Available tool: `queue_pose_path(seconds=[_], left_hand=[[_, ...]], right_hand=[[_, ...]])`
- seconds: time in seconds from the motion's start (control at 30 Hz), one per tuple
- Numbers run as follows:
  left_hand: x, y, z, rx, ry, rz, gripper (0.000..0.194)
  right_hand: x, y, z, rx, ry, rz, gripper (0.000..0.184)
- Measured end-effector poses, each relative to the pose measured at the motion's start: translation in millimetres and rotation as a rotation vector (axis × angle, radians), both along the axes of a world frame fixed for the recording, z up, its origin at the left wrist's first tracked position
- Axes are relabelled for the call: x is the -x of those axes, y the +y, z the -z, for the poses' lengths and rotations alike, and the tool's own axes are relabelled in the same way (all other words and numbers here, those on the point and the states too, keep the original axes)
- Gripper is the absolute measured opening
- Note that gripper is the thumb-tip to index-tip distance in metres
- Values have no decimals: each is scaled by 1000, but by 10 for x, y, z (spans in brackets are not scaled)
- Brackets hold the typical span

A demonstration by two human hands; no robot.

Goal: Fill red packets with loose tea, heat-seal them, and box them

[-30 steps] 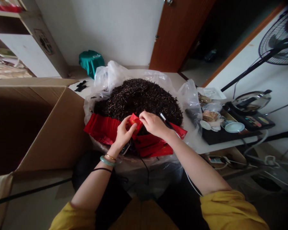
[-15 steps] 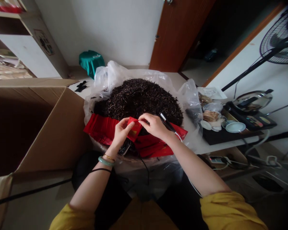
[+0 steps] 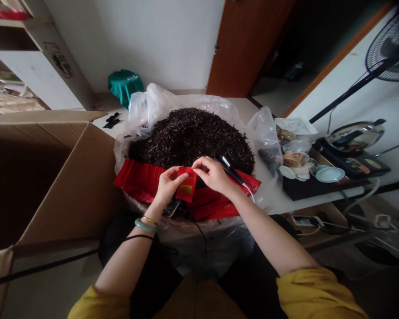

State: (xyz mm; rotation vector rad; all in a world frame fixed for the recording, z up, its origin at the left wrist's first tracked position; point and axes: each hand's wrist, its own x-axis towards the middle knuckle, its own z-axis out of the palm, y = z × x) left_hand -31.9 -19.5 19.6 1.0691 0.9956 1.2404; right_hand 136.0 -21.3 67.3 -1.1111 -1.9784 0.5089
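A small red packet (image 3: 188, 182) with a gold patch hangs upright between my hands. My left hand (image 3: 169, 182) pinches its left side, thumb across the front. At its top right corner, the fingertips of my right hand (image 3: 212, 173) are closed on the edge. Behind them lies a big heap of dark loose tea leaves (image 3: 199, 126) in a clear plastic bag (image 3: 159, 97). A row of red packets (image 3: 138, 177) is stacked to the left, and more red packets (image 3: 216, 204) lie under my right wrist. A black and white pen-like tool (image 3: 233, 170) with a white cable rests by my right hand.
A large open cardboard box (image 3: 69, 186) stands at the left. To the right, a glass kettle (image 3: 355, 135) sits on a black base, near a pale dish (image 3: 330, 174) and bagged goods. A fan (image 3: 390, 48) stands behind. Below my left hand is a small dark device (image 3: 173, 207).
The packet has turned from tilted to upright, and its gold patch now shows more. Both hands have shifted slightly lower, keeping their pinch on it. The view has moved a little.
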Motion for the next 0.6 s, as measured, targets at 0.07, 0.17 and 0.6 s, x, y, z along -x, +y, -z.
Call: queue_pose_path(seconds=[0.07, 0.17, 0.6], left_hand=[[-2, 4, 9, 14, -23, 2, 39], [-2, 9, 28, 29, -88, 8, 37], [28, 23, 47, 28, -151, -51, 35]], right_hand=[[1, -5, -1, 0, 5, 0, 12], [2, -9, 2, -22, -1, -10, 12], [35, -38, 10, 16, 80, -21, 8]])
